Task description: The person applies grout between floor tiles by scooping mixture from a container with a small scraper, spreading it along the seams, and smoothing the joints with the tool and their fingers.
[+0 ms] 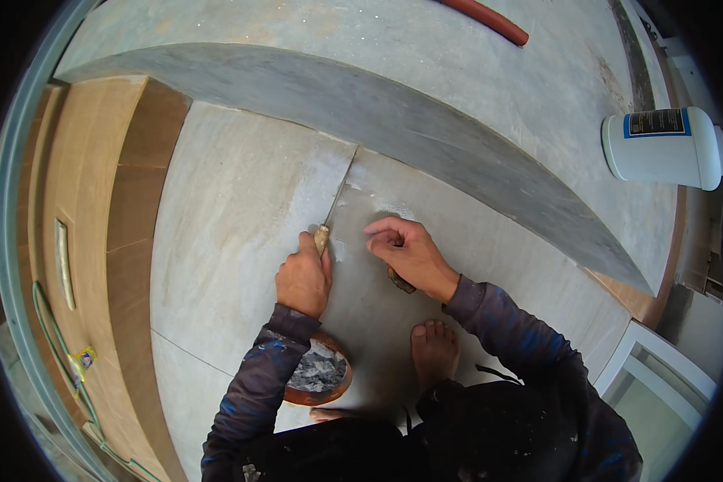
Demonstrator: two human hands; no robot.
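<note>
My left hand (304,277) is closed round a tool with a worn, pale wooden handle (322,238). The handle points along the narrow joint (342,183) between two large beige floor tiles; I cannot make out its blade. Just to the right, my right hand (414,255) is bent over the tile with curled fingers. A dark brown piece (400,281) sticks out beneath its palm, mostly hidden, its kind unclear. Whitish smears (395,210) mark the tile beyond the fingers. Below my left wrist stands an orange-brown bowl (347,381) with lumpy grey paste (317,368) in it.
A curved grey concrete step (361,100) rises along the far side. On it are a red-brown pipe (490,20) and a white plastic tub (659,149). Wood-look steps (128,217) with a green cord (48,321) flank the left. A white-framed panel (659,377) stands lower right.
</note>
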